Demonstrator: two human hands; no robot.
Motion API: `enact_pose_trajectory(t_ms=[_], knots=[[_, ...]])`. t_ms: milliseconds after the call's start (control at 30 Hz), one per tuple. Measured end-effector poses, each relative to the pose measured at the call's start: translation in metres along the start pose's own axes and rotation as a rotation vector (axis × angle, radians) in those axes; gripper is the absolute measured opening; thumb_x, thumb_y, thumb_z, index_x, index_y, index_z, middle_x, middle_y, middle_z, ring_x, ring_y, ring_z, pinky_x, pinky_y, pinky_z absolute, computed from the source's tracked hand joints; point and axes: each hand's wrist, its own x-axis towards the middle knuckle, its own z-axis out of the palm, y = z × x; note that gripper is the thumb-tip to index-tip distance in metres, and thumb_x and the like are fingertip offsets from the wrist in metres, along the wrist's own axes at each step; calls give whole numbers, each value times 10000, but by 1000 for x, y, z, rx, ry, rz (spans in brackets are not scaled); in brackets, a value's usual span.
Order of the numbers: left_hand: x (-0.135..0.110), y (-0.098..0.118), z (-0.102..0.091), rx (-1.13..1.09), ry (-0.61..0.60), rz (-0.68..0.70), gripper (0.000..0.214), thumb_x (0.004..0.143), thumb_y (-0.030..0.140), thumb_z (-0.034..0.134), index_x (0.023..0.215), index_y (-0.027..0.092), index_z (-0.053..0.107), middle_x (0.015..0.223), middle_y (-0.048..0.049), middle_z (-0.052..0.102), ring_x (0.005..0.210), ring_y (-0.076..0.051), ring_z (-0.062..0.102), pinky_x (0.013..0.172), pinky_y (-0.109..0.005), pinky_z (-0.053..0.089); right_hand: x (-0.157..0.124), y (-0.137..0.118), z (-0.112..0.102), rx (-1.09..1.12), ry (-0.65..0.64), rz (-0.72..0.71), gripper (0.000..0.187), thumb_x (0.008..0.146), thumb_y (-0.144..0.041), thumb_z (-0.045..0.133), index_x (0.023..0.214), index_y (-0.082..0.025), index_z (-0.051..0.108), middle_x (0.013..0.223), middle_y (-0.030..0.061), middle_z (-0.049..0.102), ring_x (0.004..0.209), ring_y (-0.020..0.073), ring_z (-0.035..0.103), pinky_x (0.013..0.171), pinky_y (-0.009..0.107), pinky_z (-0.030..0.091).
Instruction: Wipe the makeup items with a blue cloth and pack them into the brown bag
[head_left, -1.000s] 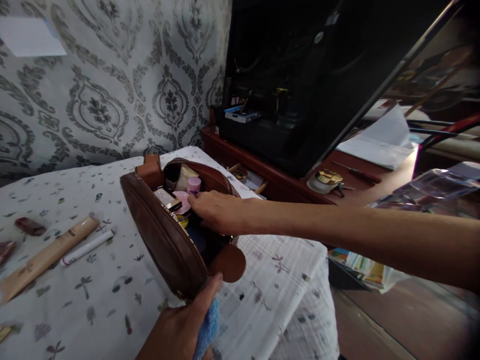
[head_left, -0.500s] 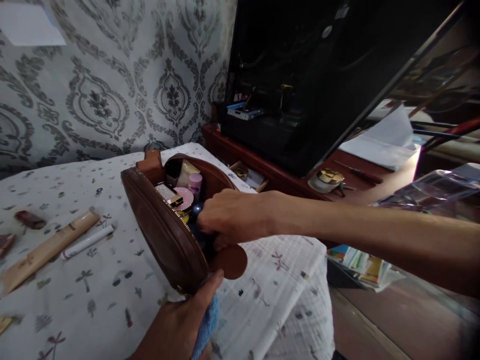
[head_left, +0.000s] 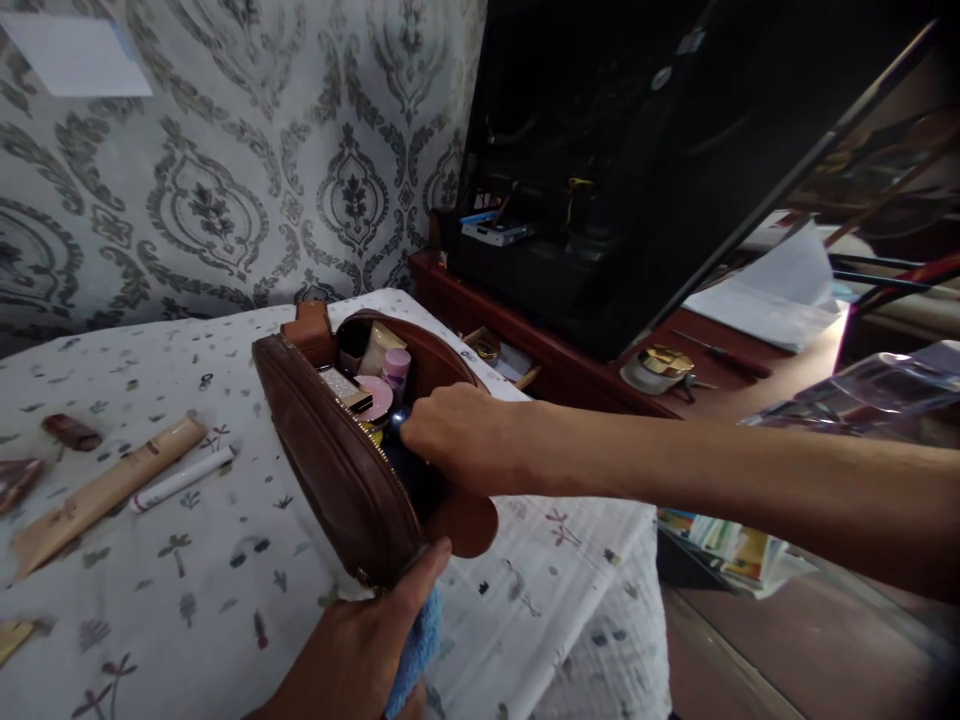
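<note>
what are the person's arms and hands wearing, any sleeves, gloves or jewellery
The right forearm shows no sleeve, watch or bracelet. Right hand and left hand are gloveless; mostly hidden fingers leave rings uncertain.

I can't tell what the right hand [head_left: 457, 435] touches inside the brown cosmetics bag [head_left: 330, 470], the left hand [head_left: 364, 635] hides part of a blue cloth [head_left: 418, 645], and some yellowish item [head_left: 13, 638] is cut off at left.

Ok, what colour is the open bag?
The bag is brown, darker on its outer side; it shows best in the head view.
</note>
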Motion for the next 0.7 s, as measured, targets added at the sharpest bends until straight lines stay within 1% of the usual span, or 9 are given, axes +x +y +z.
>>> enact_pose_trajectory(t_ms=[100, 167, 200, 267, 333, 400, 467, 533, 700], knots=[[1, 2, -1, -4, 15, -11, 932, 772, 173, 552, 1599, 297, 138, 1266, -86, 693, 753, -170, 695, 699, -301, 615, -7, 3, -1, 49, 93, -11, 188, 918, -31, 598, 1068, -85, 699, 1102, 158, 739, 1017, 273, 704, 837, 365, 551], [1, 6, -6, -4, 28, -27, 829, 820, 212, 590, 1572, 274, 246, 1222, -88, 703, 774, -168, 695, 693, -296, 609, -7, 6, 1, 80, 130, -30, 183, 911, -20, 602, 1061, -87, 685, 1104, 154, 736, 1027, 275, 697, 857, 372, 552], [1, 8, -9, -3, 35, -38, 710, 870, 247, 591, 1534, 246, 340, 1196, -87, 702, 800, -170, 696, 695, -298, 604, -7, 7, 2, 87, 142, -40, 185, 906, -15, 604, 1057, -90, 679, 1097, 150, 736, 1026, 275, 697, 859, 373, 554], [-1, 13, -18, 0, 47, -60, 424, 989, 326, 506, 1386, 180, 533, 1145, -79, 687, 875, -180, 695, 717, -307, 593, -4, 9, 6, 90, 159, -59, 186, 899, -12, 608, 1054, -94, 668, 1086, 144, 735, 1019, 274, 695, 857, 376, 555], [-2, 17, -25, 0, 51, -77, 399, 1060, 351, 357, 1237, 126, 635, 1118, -66, 665, 963, -202, 684, 762, -324, 579, -1, 9, 10, 91, 167, -71, 166, 915, -32, 595, 1052, -95, 663, 1066, 142, 734, 992, 267, 697, 838, 378, 558], [-3, 21, -30, -5, 47, -86, 383, 1062, 348, 373, 1207, 123, 646, 1145, -66, 655, 1016, -220, 668, 807, -356, 575, 1, 9, 14, 88, 184, -80, 162, 937, -55, 571, 1070, -91, 658, 1053, 145, 732, 957, 257, 697, 807, 373, 559], [-2, 23, -31, -13, 36, -90, 326, 1015, 356, 522, 1244, 145, 617, 1207, -84, 643, 1035, -228, 659, 842, -400, 581, 2, 10, 19, 90, 221, -90, 190, 941, -60, 558, 1107, -88, 646, 1051, 148, 727, 933, 250, 692, 779, 369, 555], [-1, 24, -31, -21, 20, -88, 384, 949, 373, 644, 1272, 173, 589, 1252, -105, 629, 1035, -225, 653, 868, -433, 584, 2, 11, 22, 109, 262, -109, 239, 923, -39, 552, 1144, -84, 630, 1079, 151, 720, 947, 250, 682, 783, 372, 548], [0, 24, -30, -34, -17, -77, 339, 1011, 368, 528, 1261, 151, 605, 1233, -88, 632, 1075, -243, 649, 889, -433, 572, 1, 17, 26, 169, 300, -179, 352, 897, -9, 536, 1239, -79, 578, 1169, 149, 690, 1020, 244, 652, 865, 373, 527]])
